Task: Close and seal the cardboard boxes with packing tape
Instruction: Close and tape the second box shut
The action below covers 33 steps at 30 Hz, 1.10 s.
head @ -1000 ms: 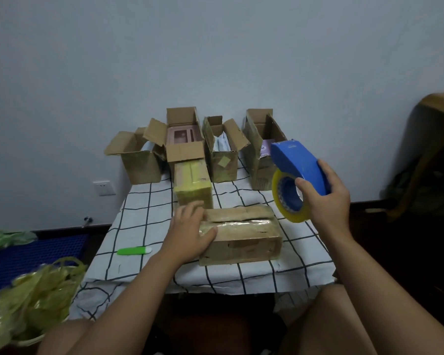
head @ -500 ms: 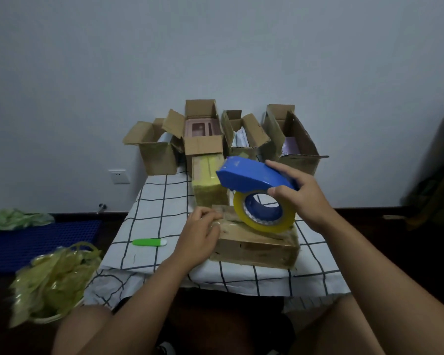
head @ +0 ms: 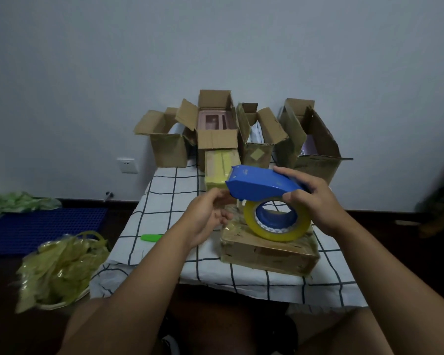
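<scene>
On the checked tablecloth point(head: 164, 201), seen from the head camera, a closed cardboard box point(head: 269, 249) lies near the front edge, its long axis running left to right. Just above it the right hand point(head: 310, 198) grasps a blue tape dispenser point(head: 262, 185), long axis also left to right, nose pointing left, yellow tape roll point(head: 277, 226) hanging beneath. The left hand point(head: 208, 216) sits at the nose with fingers loosely curled; whether it pinches tape I cannot tell. Four open boxes point(head: 215, 139) and a taped box point(head: 221, 167) stand behind. A green cutter point(head: 151, 237) lies left.
</scene>
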### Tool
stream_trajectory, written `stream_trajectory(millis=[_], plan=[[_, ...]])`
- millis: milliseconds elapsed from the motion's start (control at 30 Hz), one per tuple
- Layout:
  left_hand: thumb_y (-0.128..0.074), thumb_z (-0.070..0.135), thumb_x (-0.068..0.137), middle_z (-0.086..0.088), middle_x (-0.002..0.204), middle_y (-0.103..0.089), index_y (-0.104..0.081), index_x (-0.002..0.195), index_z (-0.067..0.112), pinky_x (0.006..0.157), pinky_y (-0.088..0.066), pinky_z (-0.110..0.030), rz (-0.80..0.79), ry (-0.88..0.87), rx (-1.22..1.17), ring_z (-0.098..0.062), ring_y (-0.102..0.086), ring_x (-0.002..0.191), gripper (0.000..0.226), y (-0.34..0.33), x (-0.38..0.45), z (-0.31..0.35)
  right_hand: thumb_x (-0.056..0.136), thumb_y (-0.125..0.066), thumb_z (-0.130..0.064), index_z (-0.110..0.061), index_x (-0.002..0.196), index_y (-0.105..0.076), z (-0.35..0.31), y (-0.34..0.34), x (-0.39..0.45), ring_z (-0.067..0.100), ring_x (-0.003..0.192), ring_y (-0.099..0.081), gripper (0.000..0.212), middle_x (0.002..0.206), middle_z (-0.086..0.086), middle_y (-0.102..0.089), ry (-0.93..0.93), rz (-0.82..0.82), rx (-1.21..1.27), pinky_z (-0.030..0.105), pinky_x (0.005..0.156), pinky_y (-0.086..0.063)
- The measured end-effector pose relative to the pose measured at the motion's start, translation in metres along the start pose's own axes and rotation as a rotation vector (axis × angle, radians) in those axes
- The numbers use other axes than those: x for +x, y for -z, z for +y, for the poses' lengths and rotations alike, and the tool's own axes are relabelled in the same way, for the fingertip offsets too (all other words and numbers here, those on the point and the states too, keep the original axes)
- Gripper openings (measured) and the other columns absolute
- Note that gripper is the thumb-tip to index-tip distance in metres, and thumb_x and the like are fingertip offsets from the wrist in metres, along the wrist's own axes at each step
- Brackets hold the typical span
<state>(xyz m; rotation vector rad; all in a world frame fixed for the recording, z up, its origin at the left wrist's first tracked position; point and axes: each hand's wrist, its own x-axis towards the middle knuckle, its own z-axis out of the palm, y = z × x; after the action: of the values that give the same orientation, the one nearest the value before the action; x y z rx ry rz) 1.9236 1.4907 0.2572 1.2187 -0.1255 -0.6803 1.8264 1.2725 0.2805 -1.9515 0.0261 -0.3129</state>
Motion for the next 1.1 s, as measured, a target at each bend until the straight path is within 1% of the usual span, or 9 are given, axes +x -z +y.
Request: stream_trajectory(millis=[133, 233, 367, 500, 633, 733, 833, 1000, 1100], plan=[[-0.038, 0.004, 0.091, -0.002, 0.086, -0.071, -0.060, 0.104, 0.009, 0.053, -0.039, -0.025, -0.152, 0.088, -0.016, -0.017, -0.050, 0.056, 0.027, -0.001, 0.001, 0.001, 0.063, -0.062, -0.046, -0.049, 0.122, -0.064, 0.002, 0.001, 0.002, 0.003, 0.091, -0.062, 0.059, 0.118, -0.013, -0.059, -0.011, 0.001, 0.021, 0.024, 0.078, -0.052], [-0.039, 0.004, 0.091, -0.006, 0.093, -0.071, -0.061, 0.107, 0.009, 0.053, -0.040, -0.023, -0.159, 0.104, -0.055, -0.015, -0.051, 0.058, 0.028, 0.002, 0.004, -0.001, 0.063, -0.062, -0.046, -0.054, 0.117, -0.065, 0.002, 0.002, 0.002, 0.007, 0.096, -0.063, 0.055, 0.118, -0.013, -0.060, -0.014, 0.000, 0.036, 0.027, 0.082, -0.052], [-0.042, 0.011, 0.094, -0.011, 0.100, -0.066, -0.061, 0.105, 0.010, 0.052, -0.038, -0.022, -0.147, 0.136, -0.101, -0.012, -0.047, 0.059, 0.022, 0.007, 0.010, -0.002, 0.063, -0.062, -0.046, -0.056, 0.116, -0.065, 0.002, 0.002, 0.002, 0.007, 0.098, -0.063, 0.053, 0.113, -0.020, -0.061, -0.015, -0.001, 0.037, 0.025, 0.081, -0.053], [-0.047, 0.012, 0.096, -0.007, 0.090, -0.066, -0.064, 0.104, 0.012, 0.049, -0.037, -0.019, -0.152, 0.167, -0.169, -0.010, -0.046, 0.056, 0.019, 0.010, 0.012, -0.002, 0.063, -0.061, -0.047, -0.052, 0.118, -0.064, 0.002, 0.002, 0.001, 0.006, 0.102, -0.063, 0.055, 0.114, -0.021, -0.061, -0.011, 0.006, 0.033, 0.023, 0.079, -0.054], [-0.057, 0.015, 0.089, -0.005, 0.082, -0.066, -0.064, 0.102, 0.011, 0.047, -0.038, -0.018, -0.159, 0.234, -0.212, -0.009, -0.048, 0.055, 0.015, 0.015, 0.010, 0.000, 0.064, -0.061, -0.046, -0.052, 0.119, -0.064, 0.003, 0.003, 0.001, 0.006, 0.102, -0.062, 0.056, 0.117, -0.018, -0.060, -0.010, -0.006, 0.025, 0.022, 0.079, -0.054], [-0.062, 0.012, 0.081, -0.003, 0.076, -0.064, -0.067, 0.101, 0.007, 0.048, -0.039, -0.016, -0.137, 0.284, -0.141, -0.008, -0.050, 0.059, 0.022, 0.018, 0.008, 0.004, 0.063, -0.061, -0.046, -0.053, 0.120, -0.063, 0.001, 0.002, 0.001, 0.005, 0.103, -0.061, 0.058, 0.119, -0.018, -0.060, -0.004, -0.022, 0.000, 0.022, 0.080, -0.055], [-0.065, 0.010, 0.079, -0.003, 0.076, -0.062, -0.069, 0.094, 0.009, 0.057, -0.043, -0.021, -0.109, 0.285, -0.028, -0.010, -0.054, 0.065, 0.015, 0.020, 0.007, 0.008, 0.062, -0.060, -0.047, -0.050, 0.122, -0.061, -0.002, 0.001, 0.001, 0.003, 0.100, -0.061, 0.060, 0.115, -0.023, -0.060, 0.003, -0.034, -0.015, 0.019, 0.078, -0.054], [-0.062, 0.011, 0.090, -0.006, 0.095, -0.067, -0.068, 0.101, 0.013, 0.073, -0.047, -0.027, -0.072, 0.223, 0.125, -0.017, -0.065, 0.092, 0.013, 0.023, 0.006, 0.021, 0.063, -0.060, -0.048, -0.049, 0.126, -0.060, -0.007, 0.000, 0.001, 0.000, 0.100, -0.060, 0.063, 0.115, -0.025, -0.060, 0.015, -0.072, -0.055, 0.015, 0.078, -0.051], [-0.059, 0.005, 0.092, -0.009, 0.097, -0.066, -0.068, 0.102, 0.007, 0.074, -0.051, -0.025, -0.063, 0.178, 0.229, -0.018, -0.062, 0.093, 0.014, 0.021, 0.003, 0.030, 0.064, -0.061, -0.049, -0.051, 0.125, -0.059, -0.012, 0.003, 0.001, 0.000, 0.100, -0.059, 0.061, 0.117, -0.024, -0.059, 0.017, -0.086, -0.096, 0.019, 0.083, -0.048]])
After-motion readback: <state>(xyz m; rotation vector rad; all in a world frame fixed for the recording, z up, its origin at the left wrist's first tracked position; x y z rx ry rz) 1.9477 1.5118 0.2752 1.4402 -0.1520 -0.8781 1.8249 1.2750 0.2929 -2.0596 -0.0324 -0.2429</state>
